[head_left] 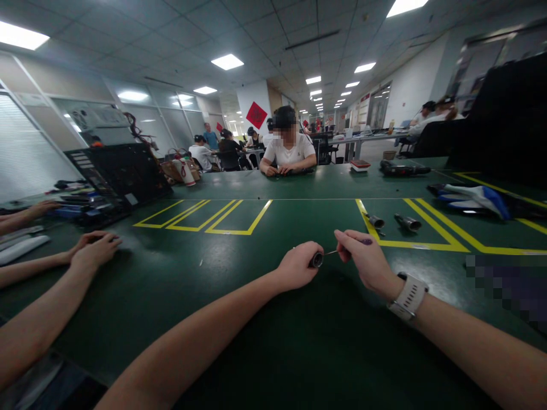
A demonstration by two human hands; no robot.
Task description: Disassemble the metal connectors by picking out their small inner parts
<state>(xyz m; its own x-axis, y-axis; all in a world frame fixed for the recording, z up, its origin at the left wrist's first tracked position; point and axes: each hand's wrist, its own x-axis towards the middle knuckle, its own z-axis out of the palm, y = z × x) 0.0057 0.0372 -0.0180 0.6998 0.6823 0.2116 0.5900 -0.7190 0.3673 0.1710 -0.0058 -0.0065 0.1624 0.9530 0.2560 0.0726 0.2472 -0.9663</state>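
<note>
My left hand (299,266) is closed round a short, dark metal cylinder (317,260), its hollow round end facing me. A thin screwdriver (366,241) is gripped in my right hand (366,263), which wears a watch with a pale strap. The slim shaft reaches left toward the cylinder; whether its tip touches the part cannot be made out. Both hands are just above the green table (239,302). Beyond my right hand, a tapered metal piece (375,221) and a similar metal piece (408,222) lie inside a yellow-taped area.
Yellow tape (233,232) marks several boxes on the table. Blue-and-white gloves (474,200) lie at right, behind them a dark power tool (401,168) and a red-and-white box (360,165). A co-worker's hands (92,250) rest at left, near a black computer case (122,173). Another person sits opposite.
</note>
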